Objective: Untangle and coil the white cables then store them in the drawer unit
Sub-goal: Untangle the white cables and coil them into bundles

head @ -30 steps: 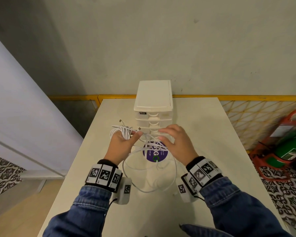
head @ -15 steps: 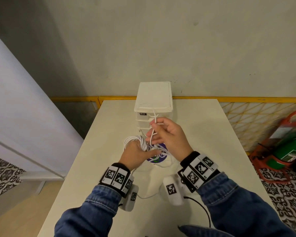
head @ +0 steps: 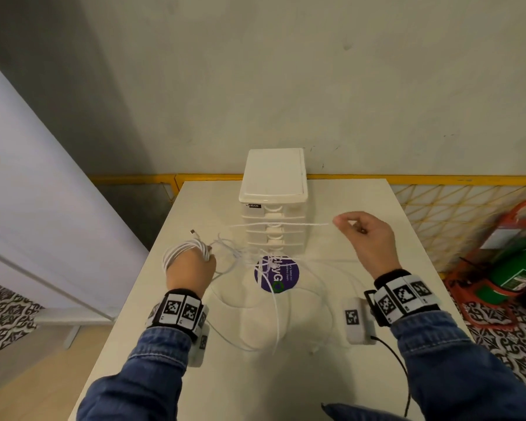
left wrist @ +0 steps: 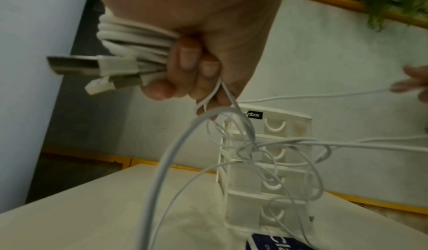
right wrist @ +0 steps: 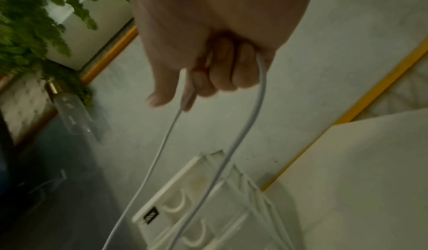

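My left hand grips a coiled bundle of white cable, seen close in the left wrist view as the coil with two plugs sticking out. From it a tangle of thin white cables hangs over the table in front of the white drawer unit. My right hand, out to the right of the unit, pinches a stretched cable strand between thumb and fingers; the strand runs down from the fist. The unit's drawers are closed.
The white table holds a round purple sticker under the loose loops. A wall stands behind the table, a yellow rail and mesh at the right, and a green cylinder in a red stand on the floor.
My right hand swung from in front of the drawer unit out to the right, pulling a strand taut. My left hand drew left with the coil. The hands are now far apart.
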